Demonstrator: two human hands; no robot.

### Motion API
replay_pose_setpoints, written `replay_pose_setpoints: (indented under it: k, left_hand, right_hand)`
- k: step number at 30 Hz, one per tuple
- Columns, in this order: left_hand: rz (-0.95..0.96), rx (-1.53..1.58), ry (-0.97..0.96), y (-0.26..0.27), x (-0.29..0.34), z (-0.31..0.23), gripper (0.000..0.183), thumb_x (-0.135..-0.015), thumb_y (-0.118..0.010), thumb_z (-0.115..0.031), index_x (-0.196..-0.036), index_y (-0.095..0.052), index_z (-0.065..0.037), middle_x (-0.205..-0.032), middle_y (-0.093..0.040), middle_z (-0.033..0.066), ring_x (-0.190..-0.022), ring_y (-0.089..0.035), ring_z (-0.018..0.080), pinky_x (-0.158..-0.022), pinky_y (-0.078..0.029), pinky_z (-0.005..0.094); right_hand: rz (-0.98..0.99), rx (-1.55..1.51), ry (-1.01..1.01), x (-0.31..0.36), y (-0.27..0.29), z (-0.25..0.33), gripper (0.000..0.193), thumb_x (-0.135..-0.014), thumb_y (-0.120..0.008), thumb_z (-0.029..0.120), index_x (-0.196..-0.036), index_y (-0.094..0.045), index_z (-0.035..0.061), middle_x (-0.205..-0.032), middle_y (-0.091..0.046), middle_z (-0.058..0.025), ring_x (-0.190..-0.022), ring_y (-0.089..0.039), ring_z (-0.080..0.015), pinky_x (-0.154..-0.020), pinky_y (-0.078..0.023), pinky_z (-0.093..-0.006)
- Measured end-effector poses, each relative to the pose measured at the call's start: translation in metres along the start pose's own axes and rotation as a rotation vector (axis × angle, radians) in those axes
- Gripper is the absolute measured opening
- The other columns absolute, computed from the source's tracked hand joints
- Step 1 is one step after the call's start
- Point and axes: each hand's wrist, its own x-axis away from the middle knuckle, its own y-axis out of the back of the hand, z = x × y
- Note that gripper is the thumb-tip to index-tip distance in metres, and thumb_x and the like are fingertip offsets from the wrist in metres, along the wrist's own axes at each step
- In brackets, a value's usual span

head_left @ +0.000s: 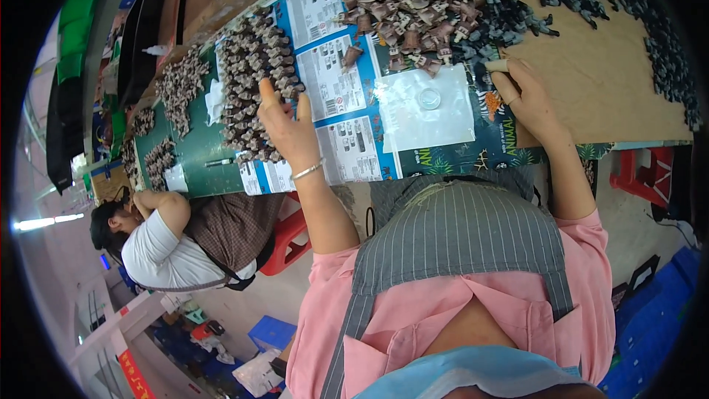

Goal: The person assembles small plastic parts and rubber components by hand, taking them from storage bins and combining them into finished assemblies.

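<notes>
My left hand [290, 133] reaches over the right edge of tightly packed small brown-and-grey figures [251, 66]. Its fingers are apart, and nothing shows between them. My right hand [530, 100] lies at the lower edge of a heap of dark blue-grey figure pieces [509, 18]. A pale cover is on its index finger, which points left, apart from the thumb; I see nothing held. Between my hands, a small clear round dish [429, 98] rests on a clear plastic sheet [399, 129]. Beyond it is a pile of brown figure pieces [413, 7].
Tiny orange bits [492, 105] lie left of my right hand. Brown paper [598, 74] covers the right side, edged by more dark pieces [668, 66]. Printed sheets [325, 74] cover the middle. A co-worker [177, 244] sits at the left; red stools [642, 177] stand below.
</notes>
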Motion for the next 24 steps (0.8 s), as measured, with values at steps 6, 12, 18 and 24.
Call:
replay_pose_setpoints:
  k: [6,12,18,24]
  left_hand:
    - [0.172,0.255,-0.123,-0.031,-0.006,-0.045,0.062,-0.082,-0.074,-0.008,-0.140,-0.050,-0.009,-0.109,-0.056,0.0113,-0.085,-0.058,0.0194,-0.067,-0.052,0.0303]
    - [0.277,0.142,-0.259,-0.066,-0.018,-0.036,0.040,-0.087,-0.069,-0.009,-0.126,-0.061,-0.006,-0.094,-0.064,0.0127,-0.086,-0.063,0.0304,-0.075,-0.051,0.0397]
    - [0.285,0.192,-0.266,-0.045,0.018,-0.049,0.035,-0.083,-0.071,-0.003,-0.118,-0.066,-0.005,-0.101,-0.064,0.0119,-0.089,-0.064,0.0277,-0.074,-0.053,0.0368]
    - [0.248,0.323,-0.289,-0.029,0.045,-0.046,0.034,-0.084,-0.070,0.000,-0.117,-0.066,0.000,-0.113,-0.063,0.0185,-0.101,-0.063,0.0326,-0.086,-0.052,0.0378]
  right_hand:
    - [0.026,-0.152,-0.125,-0.002,0.003,0.011,0.029,-0.093,-0.059,0.012,-0.120,-0.061,0.0044,-0.106,-0.058,-0.0122,-0.094,-0.058,-0.0273,-0.085,-0.045,-0.0355]
    - [-0.048,0.008,0.140,-0.015,-0.029,0.012,0.031,-0.087,-0.064,0.018,-0.117,-0.061,0.0091,-0.107,-0.055,-0.0080,-0.095,-0.056,-0.0292,-0.082,-0.049,-0.0395]
    - [-0.113,-0.056,0.081,-0.007,-0.028,0.009,0.025,-0.087,-0.069,0.011,-0.111,-0.066,0.0046,-0.095,-0.060,-0.0089,-0.080,-0.060,-0.0239,-0.073,-0.051,-0.0323]
    - [0.089,-0.627,-0.555,-0.001,-0.011,0.017,0.026,-0.087,-0.072,0.017,-0.109,-0.067,0.0049,-0.074,-0.062,0.0011,-0.067,-0.055,-0.0050,-0.060,-0.044,-0.0244]
